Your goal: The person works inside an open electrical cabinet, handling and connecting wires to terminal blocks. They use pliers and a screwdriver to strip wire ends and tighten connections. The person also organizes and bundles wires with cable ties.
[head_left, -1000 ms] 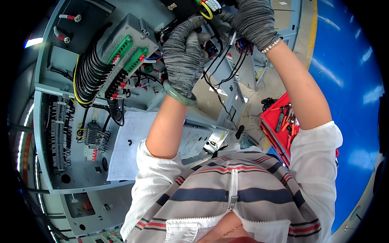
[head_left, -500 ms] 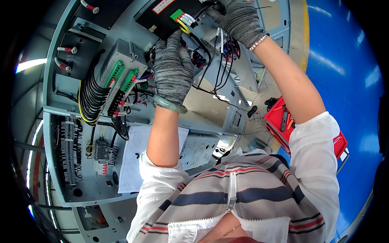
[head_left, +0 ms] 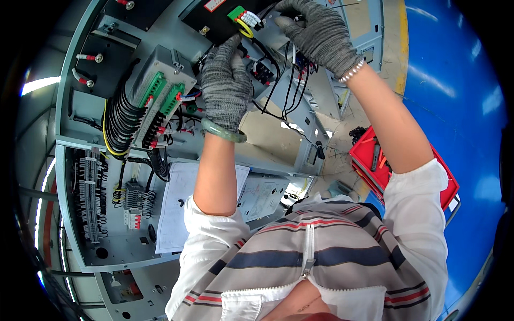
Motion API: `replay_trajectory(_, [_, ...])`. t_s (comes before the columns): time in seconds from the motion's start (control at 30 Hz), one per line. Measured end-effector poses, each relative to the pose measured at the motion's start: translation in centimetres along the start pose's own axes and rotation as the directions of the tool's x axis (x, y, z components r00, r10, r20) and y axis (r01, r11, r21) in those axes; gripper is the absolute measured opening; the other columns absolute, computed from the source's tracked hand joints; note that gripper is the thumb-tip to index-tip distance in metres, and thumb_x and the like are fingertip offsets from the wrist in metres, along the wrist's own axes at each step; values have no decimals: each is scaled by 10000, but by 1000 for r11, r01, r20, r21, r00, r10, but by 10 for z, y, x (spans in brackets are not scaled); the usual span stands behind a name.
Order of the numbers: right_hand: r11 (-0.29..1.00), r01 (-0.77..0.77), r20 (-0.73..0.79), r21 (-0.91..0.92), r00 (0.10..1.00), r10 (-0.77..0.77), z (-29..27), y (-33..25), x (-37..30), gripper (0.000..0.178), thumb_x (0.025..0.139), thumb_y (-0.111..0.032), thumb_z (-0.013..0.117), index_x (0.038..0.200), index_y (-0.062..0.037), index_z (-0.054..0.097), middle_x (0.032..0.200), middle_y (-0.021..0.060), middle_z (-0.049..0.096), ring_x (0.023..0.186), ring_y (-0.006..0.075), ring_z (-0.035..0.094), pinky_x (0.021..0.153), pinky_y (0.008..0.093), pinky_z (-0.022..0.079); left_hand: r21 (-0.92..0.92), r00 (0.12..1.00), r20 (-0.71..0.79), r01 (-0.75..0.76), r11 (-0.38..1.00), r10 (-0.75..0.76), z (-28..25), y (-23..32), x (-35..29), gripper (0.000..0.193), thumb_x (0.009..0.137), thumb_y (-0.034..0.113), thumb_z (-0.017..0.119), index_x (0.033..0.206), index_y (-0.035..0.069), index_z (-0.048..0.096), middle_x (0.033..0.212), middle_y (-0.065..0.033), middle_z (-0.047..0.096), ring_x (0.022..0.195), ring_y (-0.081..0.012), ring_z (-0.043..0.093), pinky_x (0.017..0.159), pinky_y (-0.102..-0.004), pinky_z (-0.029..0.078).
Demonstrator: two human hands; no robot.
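Observation:
Both my hands wear grey knitted gloves. My left hand is at the lower edge of a black panel, its forefinger pointing up below a yellow wire loop. Its other fingers are bent, and what they hold is hidden. My right hand is curled at the upper end of a thin black wire, which runs up to its fingertips. Between the hands, a green terminal plug sits on the panel with white-sleeved wires in it. Black cables hang below my right hand.
Left of my hands stands a grey metal box with green terminal strips and a bundle of black wires. A paper drawing lies on the cabinet. At right, a red tray with tools rests near the blue floor.
My right hand has shifted slightly down and right, its fingers showing more at the black wire. My left hand has moved slightly left and up. The view has shifted a little.

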State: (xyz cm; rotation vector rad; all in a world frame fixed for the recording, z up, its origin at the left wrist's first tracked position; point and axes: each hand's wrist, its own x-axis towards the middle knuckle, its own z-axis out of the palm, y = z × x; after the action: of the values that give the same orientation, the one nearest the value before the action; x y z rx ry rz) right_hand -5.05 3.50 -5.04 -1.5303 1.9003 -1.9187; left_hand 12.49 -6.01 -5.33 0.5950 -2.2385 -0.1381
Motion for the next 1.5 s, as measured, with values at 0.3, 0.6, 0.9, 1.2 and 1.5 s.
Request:
replay_trajectory(0.3, [950,31,184,311,979,-92,58,15,-79,352,830,-246,608,1132,-68,572,868,126,657,844,250,649,796,341,506,-456,957,104,289,842,-272,-7,30,0,254,917,78,464,1133,29,589,849,-52,616,593,-88,571,498,-228,485])
replay_trajectory(0.6, [994,-84,667,-68,737,107,100,41,-157,215,873,-227,519,986,-51,571,820,157,637,796,316,630,737,409,494,-655,927,153,354,668,-341,-7,37,-5,302,922,71,484,1206,-21,525,859,-4,592,620,-37,527,491,-167,436])
replay_trajectory(0.9, [1000,5,739,-27,673,16,78,45,-186,163,876,-189,503,956,-79,593,756,140,621,727,290,634,702,384,500,-722,944,139,303,622,-299,-4,35,-6,289,918,73,494,1192,-11,532,792,11,574,560,-29,499,447,-152,410])
replay_trajectory(1.2, [992,-119,661,-38,742,114,67,41,-192,255,885,-236,509,1016,-28,577,779,169,638,770,321,640,723,400,493,-780,961,87,229,583,-261,-1,33,-15,290,921,81,498,1194,-9,532,857,4,585,604,-24,513,452,-140,405])
replay_trajectory(1.5, [975,154,27,-161,988,-152,-16,1,-97,259,842,-298,592,948,-66,637,740,105,636,696,238,635,712,336,496,-667,953,76,266,696,-292,-2,26,-10,289,927,64,474,1203,14,545,968,-57,630,666,-55,570,469,-162,446])
